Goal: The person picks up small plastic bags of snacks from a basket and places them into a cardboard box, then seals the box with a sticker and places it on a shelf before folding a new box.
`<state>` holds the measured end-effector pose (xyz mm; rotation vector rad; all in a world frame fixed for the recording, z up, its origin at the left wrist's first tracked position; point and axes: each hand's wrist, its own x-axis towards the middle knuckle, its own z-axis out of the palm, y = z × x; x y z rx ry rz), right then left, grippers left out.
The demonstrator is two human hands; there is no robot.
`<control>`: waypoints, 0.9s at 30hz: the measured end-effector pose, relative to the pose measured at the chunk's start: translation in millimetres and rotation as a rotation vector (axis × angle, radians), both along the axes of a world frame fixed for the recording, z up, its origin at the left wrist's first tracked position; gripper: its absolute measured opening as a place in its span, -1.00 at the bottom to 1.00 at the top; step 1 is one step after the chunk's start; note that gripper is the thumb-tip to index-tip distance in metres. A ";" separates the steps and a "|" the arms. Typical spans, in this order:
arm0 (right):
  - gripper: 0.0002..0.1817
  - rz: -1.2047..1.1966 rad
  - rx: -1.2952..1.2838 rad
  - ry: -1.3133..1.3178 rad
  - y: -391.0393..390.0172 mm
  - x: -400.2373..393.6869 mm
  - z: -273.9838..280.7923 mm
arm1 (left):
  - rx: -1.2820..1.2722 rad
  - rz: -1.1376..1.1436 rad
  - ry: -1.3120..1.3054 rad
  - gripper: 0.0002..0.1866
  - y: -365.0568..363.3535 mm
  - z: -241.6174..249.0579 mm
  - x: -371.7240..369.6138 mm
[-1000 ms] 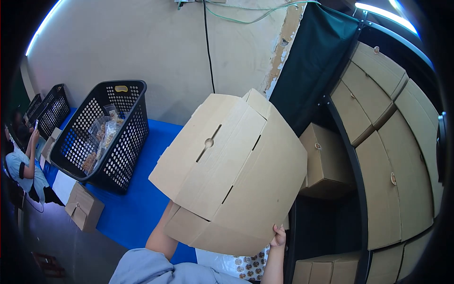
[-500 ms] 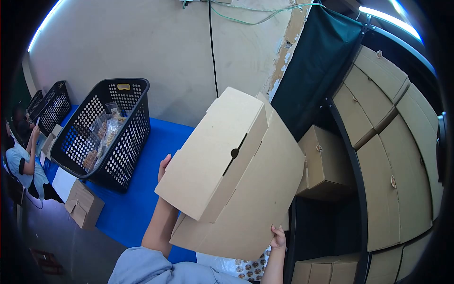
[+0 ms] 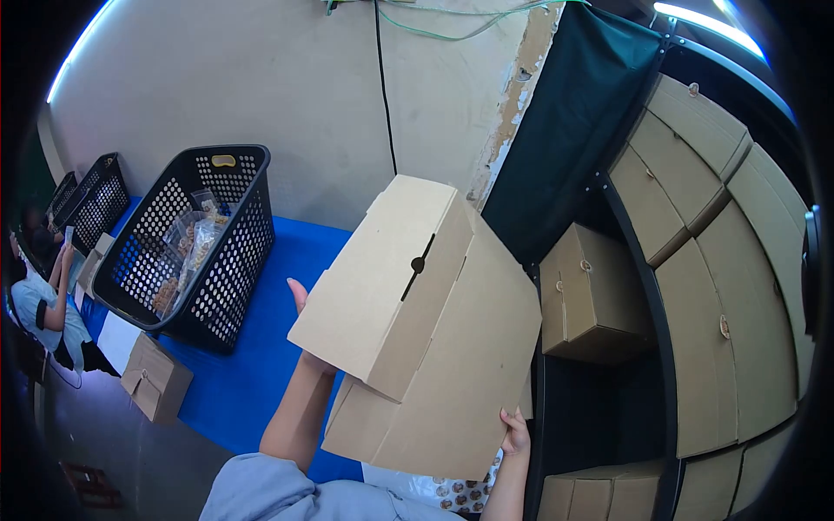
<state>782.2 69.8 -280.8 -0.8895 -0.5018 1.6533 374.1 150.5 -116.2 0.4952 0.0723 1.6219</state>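
Note:
A plain brown cardboard box [image 3: 373, 278], with a dark slot and round notch along one edge, is tilted in front of me. A wide cardboard panel [image 3: 473, 347] spreads from its right side. My left hand [image 3: 298, 295] supports the box at its left edge; only the thumb shows, pointing up, and the fingers are hidden behind the cardboard. My right hand [image 3: 515, 431] grips the panel's lower right edge, thumb on the front face. Beneath the box, a sheet of round stickers [image 3: 460, 495] shows partly on the blue table [image 3: 304, 247].
A black perforated basket [image 3: 234, 295] with several clear bags stands on the left of the table. A small cardboard box [image 3: 156, 379] sits at the table's edge. Shelves of closed boxes [image 3: 591, 295] rise on the right. Another person [image 3: 52, 304] is at the far left.
The cardboard box has shifted slightly left and down and turned a little. My left thumb now stands farther out from its edge. My right hand keeps its grip.

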 end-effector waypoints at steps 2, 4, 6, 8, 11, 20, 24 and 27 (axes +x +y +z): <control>-0.32 0.006 -0.010 -0.017 -0.2 -1.0 3.7 | 0.069 -0.016 0.021 -0.14 -1.9 3.0 2.3; -0.31 0.002 -0.003 -0.036 -1.4 -4.4 6.7 | -0.010 -0.021 0.049 -0.20 -2.2 -6.3 -6.4; -0.31 0.002 0.002 -0.051 -2.3 -6.0 8.4 | -0.090 -0.023 0.081 -0.26 -4.7 -13.1 -11.3; -0.30 0.029 0.010 -0.047 -3.2 -5.3 9.5 | -0.308 -0.129 0.500 -0.32 -13.5 0.3 -10.4; -0.29 0.028 0.014 -0.034 -3.1 -7.0 10.2 | -0.122 -0.158 0.606 -0.28 -13.4 18.6 9.1; -0.24 -0.017 0.016 -0.079 -4.0 -7.1 3.1 | -0.160 -0.326 0.014 -0.39 -4.0 -5.1 41.9; -0.28 -0.022 0.002 -0.023 -4.6 -11.7 -3.8 | 0.081 -0.620 -0.251 -0.42 3.7 -31.4 49.4; -0.27 -0.020 0.007 0.027 -2.4 -12.7 -6.3 | 0.341 -0.525 -0.047 -0.46 13.1 -40.0 45.4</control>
